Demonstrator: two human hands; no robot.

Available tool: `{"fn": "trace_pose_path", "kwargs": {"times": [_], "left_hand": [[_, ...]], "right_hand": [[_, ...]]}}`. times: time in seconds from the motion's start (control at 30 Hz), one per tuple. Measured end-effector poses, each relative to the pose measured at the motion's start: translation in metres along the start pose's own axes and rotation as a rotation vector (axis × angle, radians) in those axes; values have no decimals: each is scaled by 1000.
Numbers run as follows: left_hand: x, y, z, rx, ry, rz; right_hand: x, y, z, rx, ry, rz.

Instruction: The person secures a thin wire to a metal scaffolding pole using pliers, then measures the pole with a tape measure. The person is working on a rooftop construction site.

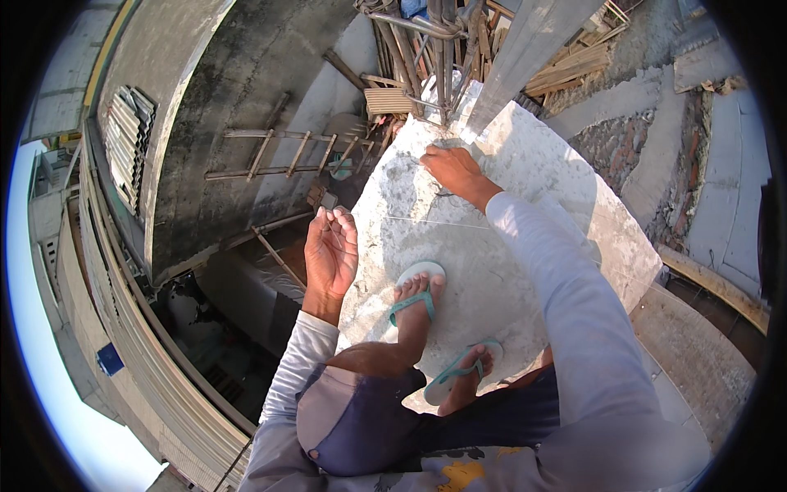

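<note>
Pale concrete [484, 271] lies beneath the fingers, a grey post [529, 61] standing just beyond those of the right hand [455, 172]. The left hand [332, 256] pinches its fingertips on a thin string [434, 222], which runs rightward from them. The right fingers curl together; whether they clamp anything, I cannot tell.

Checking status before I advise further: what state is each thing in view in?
Left hand: raised, half-curled; grip unclear
Right hand: lowered to the slab, curled; grip unclear
Thin string: stretched straight
Slab: rough, stained, partly sunlit
Flip-flops: worn on both feet
Corrugated sheets: stacked
Planks: piled loosely
</note>
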State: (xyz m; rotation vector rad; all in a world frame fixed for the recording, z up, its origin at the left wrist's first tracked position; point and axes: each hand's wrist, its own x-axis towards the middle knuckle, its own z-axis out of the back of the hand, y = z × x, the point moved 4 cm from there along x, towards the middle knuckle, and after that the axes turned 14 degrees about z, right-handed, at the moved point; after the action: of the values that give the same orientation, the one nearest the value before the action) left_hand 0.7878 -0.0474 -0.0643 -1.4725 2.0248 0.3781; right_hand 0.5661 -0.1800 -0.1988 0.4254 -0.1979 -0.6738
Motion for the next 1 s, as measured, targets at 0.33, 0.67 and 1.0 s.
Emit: {"fn": "trace_pose_path", "kwargs": {"times": [0.33, 0.67, 1.0], "left_hand": [[-37, -8, -9, 480, -126, -144], [-15, -24, -13, 750, -232, -205], [25, -76, -33, 975, -153, -117]], "right_hand": [[17, 5, -18, -120, 106, 10], [1, 16, 45, 361, -71, -14], [-138, 126, 166, 239, -148, -145]]}}
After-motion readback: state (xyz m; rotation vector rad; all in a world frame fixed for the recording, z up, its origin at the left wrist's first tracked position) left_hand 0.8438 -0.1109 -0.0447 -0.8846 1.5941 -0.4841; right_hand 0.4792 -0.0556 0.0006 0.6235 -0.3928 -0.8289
